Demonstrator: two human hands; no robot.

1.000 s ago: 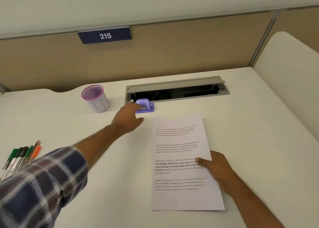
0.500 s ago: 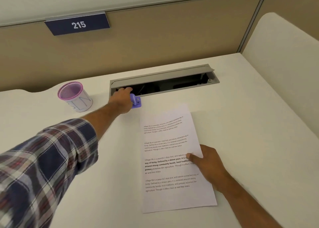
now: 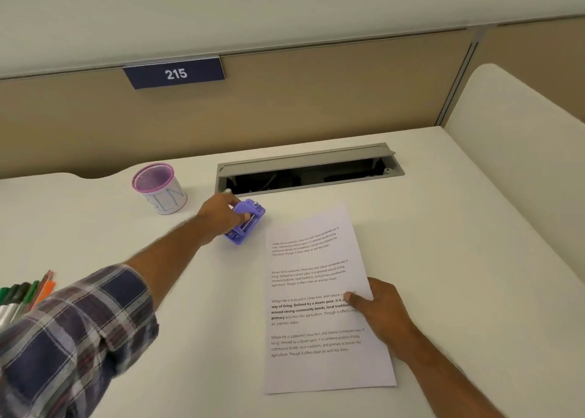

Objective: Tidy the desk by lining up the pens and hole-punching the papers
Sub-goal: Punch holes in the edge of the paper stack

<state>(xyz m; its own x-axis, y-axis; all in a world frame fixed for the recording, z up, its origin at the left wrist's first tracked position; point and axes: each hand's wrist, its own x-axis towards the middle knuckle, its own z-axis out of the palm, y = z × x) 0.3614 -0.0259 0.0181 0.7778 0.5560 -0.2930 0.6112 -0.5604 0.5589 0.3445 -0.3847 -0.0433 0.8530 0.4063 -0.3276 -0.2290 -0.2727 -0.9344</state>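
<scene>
Two hands share the job at desk 215: my left hand has its fingers closed around the purple punch, which is tipped up on edge so its underside faces the camera, just beside the sheet's far left corner, while my right hand lies flat with fingers spread, pinning the right edge of the paper to the desk. The pens lie bunched at the left edge, well apart from the work, roughly side by side; I cannot tell how neatly. As I judge it, the step in hand is bringing the punch to the paper. To do it well I would turn the punch back onto its base, point its slot at the sheet's left margin, and slide the edge fully in until it stops, square to the slot so the holes sit level. The right hand should hold the sheet down so it does not skew. Then press the lever straight down, firmly, once.
</scene>
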